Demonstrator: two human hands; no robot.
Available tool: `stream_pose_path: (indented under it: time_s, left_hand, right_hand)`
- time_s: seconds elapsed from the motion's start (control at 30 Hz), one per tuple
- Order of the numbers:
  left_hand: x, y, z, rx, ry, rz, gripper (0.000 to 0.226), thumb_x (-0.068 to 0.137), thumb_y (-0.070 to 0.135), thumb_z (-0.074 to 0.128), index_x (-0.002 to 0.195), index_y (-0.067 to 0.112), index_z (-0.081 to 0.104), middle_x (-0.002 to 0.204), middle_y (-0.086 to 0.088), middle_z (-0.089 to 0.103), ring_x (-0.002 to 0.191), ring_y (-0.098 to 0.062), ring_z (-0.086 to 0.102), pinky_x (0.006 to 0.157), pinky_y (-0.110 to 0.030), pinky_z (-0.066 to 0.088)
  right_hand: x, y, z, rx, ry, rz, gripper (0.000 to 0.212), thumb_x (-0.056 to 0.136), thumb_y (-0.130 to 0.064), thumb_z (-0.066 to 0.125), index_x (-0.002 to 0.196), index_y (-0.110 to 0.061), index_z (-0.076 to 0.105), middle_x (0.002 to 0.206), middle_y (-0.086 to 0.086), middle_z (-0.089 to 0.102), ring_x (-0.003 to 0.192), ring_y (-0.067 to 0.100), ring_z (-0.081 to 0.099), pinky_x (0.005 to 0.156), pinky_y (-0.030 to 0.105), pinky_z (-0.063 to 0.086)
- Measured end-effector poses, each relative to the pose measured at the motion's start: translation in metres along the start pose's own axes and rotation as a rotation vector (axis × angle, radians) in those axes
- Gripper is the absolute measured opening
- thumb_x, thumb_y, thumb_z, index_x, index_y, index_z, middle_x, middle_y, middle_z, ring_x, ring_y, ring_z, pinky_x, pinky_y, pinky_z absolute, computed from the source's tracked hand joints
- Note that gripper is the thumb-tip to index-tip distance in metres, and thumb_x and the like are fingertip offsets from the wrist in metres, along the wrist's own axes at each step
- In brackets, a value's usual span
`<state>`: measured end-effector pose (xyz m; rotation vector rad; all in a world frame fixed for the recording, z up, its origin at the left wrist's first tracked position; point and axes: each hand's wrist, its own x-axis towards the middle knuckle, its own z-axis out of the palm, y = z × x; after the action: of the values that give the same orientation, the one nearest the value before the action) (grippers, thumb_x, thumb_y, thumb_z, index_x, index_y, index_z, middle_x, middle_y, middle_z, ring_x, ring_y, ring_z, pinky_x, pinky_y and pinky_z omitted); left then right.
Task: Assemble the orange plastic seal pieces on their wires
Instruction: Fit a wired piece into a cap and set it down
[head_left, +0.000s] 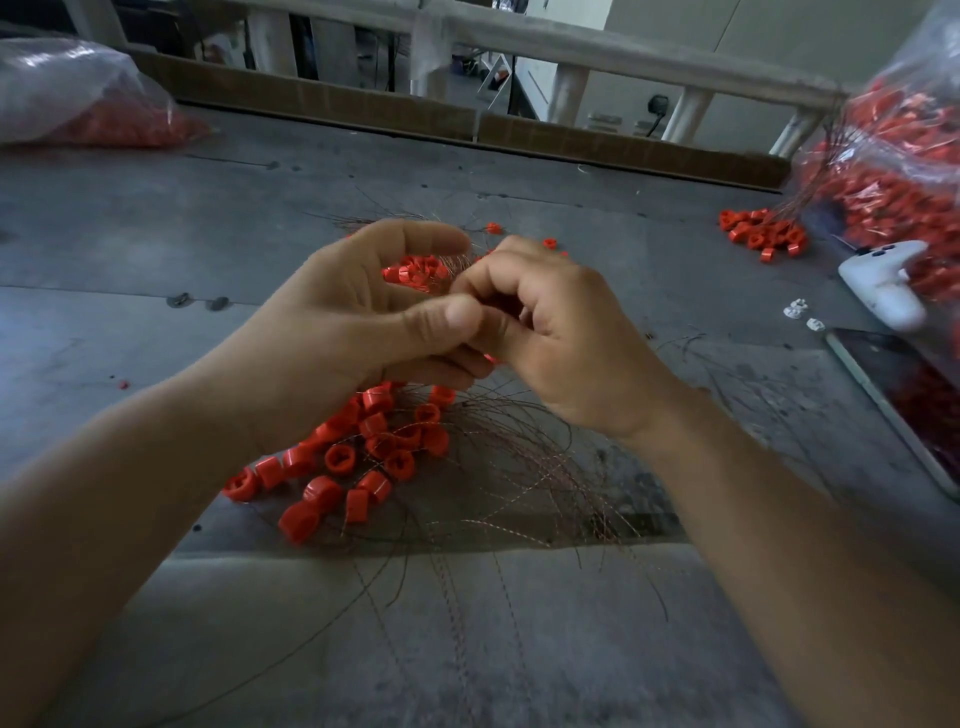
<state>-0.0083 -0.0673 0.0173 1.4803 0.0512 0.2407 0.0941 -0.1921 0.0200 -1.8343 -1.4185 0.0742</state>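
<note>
- Head view: our left hand (363, 322) and right hand (561, 332) meet above the table (156, 249). All the fingers are curled in, and the left thumb is pressed against the right forefinger.
- A sliver of orange shows just under the place where they join. From that we judge that both hands pinch one seal piece (491, 358), though most of it is hidden and we cannot tell whether a wire is threaded yet.
- The pile of seal pieces (363, 452) lies on the table directly below the hands. Its thin twisted wires (519, 483) fan out towards us and to the right.
- The pieces look like small hard plastic rings: light, stiff and likely smooth enough to slip. We would pinch them across the outer wall and leave the hole free.
- The wires look springy and easily tangled. We would take one close to its tip so that it does not bend away.
- A full bag (893, 156) stands at the far right, with a phone (904, 405) lying nearer us.
</note>
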Motion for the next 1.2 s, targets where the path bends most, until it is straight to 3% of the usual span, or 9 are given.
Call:
stream_pose_path:
  time_s: [0.07, 0.33, 0.57, 0.67, 0.77, 0.83, 0.97, 1.1, 1.2]
  left_hand:
    - [-0.001, -0.001, 0.003, 0.090, 0.027, 0.048, 0.062, 0.055, 0.028, 0.068, 0.114, 0.020, 0.050, 0.079, -0.016, 0.071, 0.069, -0.021, 0.070, 0.057, -0.020, 0.054]
    - [-0.005, 0.001, 0.005, 0.103, 0.013, 0.114, 0.062, 0.060, 0.026, 0.065, 0.119, 0.023, 0.046, 0.077, -0.024, 0.066, 0.066, -0.024, 0.070, 0.057, -0.024, 0.055]
    - [-0.002, 0.000, -0.001, 0.033, -0.002, 0.027, 0.059, 0.059, 0.019, 0.080, 0.113, 0.017, 0.055, 0.073, -0.015, 0.069, 0.065, -0.023, 0.069, 0.055, -0.025, 0.055]
    - [0.000, 0.000, -0.004, 0.005, 0.004, -0.008, 0.051, 0.057, 0.023, 0.079, 0.104, 0.015, 0.061, 0.070, -0.012, 0.069, 0.060, -0.022, 0.068, 0.052, -0.024, 0.055]
    - [0.003, 0.001, -0.009, 0.018, 0.056, 0.009, 0.042, 0.055, 0.019, 0.078, 0.095, 0.015, 0.065, 0.069, -0.008, 0.069, 0.053, -0.015, 0.064, 0.045, -0.020, 0.051]
    - [0.005, 0.003, -0.013, -0.040, 0.076, 0.021, 0.039, 0.056, 0.022, 0.074, 0.093, 0.015, 0.066, 0.067, -0.004, 0.068, 0.052, -0.012, 0.062, 0.044, -0.018, 0.050]
    - [0.005, 0.007, -0.017, -0.149, 0.069, 0.077, 0.033, 0.064, 0.022, 0.065, 0.096, 0.013, 0.063, 0.073, -0.005, 0.071, 0.059, -0.009, 0.065, 0.050, -0.018, 0.051]
    - [0.005, 0.008, -0.018, -0.225, 0.062, 0.093, 0.024, 0.075, 0.012, 0.051, 0.091, 0.014, 0.068, 0.075, -0.005, 0.072, 0.062, -0.009, 0.066, 0.053, -0.017, 0.052]
    - [0.006, 0.009, -0.020, -0.242, 0.041, 0.102, 0.023, 0.072, 0.012, 0.055, 0.084, 0.016, 0.074, 0.076, -0.007, 0.072, 0.063, -0.009, 0.067, 0.055, -0.017, 0.053]
  right_hand:
    - [0.000, -0.001, 0.002, -0.024, 0.009, 0.006, 0.004, 0.085, -0.015, 0.061, 0.083, -0.013, 0.060, 0.080, -0.005, 0.049, 0.075, 0.005, 0.048, 0.068, 0.014, 0.038]
    - [-0.002, -0.007, 0.009, -0.023, 0.083, -0.010, 0.004, 0.080, -0.002, 0.060, 0.081, -0.005, 0.062, 0.075, -0.009, 0.047, 0.072, 0.003, 0.046, 0.065, 0.015, 0.040]
    - [-0.001, -0.007, 0.005, 0.126, 0.004, 0.078, 0.012, 0.083, -0.014, 0.064, 0.078, -0.022, 0.056, 0.080, -0.009, 0.052, 0.071, 0.000, 0.051, 0.066, 0.013, 0.044]
    - [-0.002, -0.006, 0.003, 0.252, -0.016, 0.112, 0.011, 0.077, -0.012, 0.069, 0.086, -0.015, 0.063, 0.086, -0.001, 0.058, 0.077, 0.009, 0.059, 0.071, 0.025, 0.052]
    - [-0.001, -0.005, -0.001, 0.287, -0.054, 0.117, 0.027, 0.074, -0.014, 0.072, 0.098, -0.017, 0.061, 0.093, -0.001, 0.061, 0.085, 0.010, 0.062, 0.076, 0.026, 0.052]
    - [0.001, -0.005, -0.003, 0.309, -0.047, 0.130, 0.029, 0.078, -0.016, 0.067, 0.106, -0.012, 0.061, 0.087, -0.007, 0.062, 0.080, 0.005, 0.061, 0.073, 0.022, 0.050]
    - [0.001, -0.003, -0.003, 0.357, -0.047, 0.167, 0.013, 0.083, -0.009, 0.061, 0.091, -0.019, 0.062, 0.074, -0.014, 0.062, 0.067, -0.004, 0.059, 0.065, 0.012, 0.045]
    - [0.000, -0.004, -0.002, 0.296, -0.041, 0.154, 0.016, 0.083, -0.009, 0.062, 0.079, -0.024, 0.062, 0.066, -0.010, 0.062, 0.061, 0.003, 0.059, 0.062, 0.017, 0.049]
    - [0.001, -0.004, -0.005, 0.281, -0.021, 0.170, 0.011, 0.083, -0.011, 0.062, 0.076, -0.020, 0.063, 0.067, -0.004, 0.062, 0.061, 0.010, 0.058, 0.061, 0.023, 0.050]
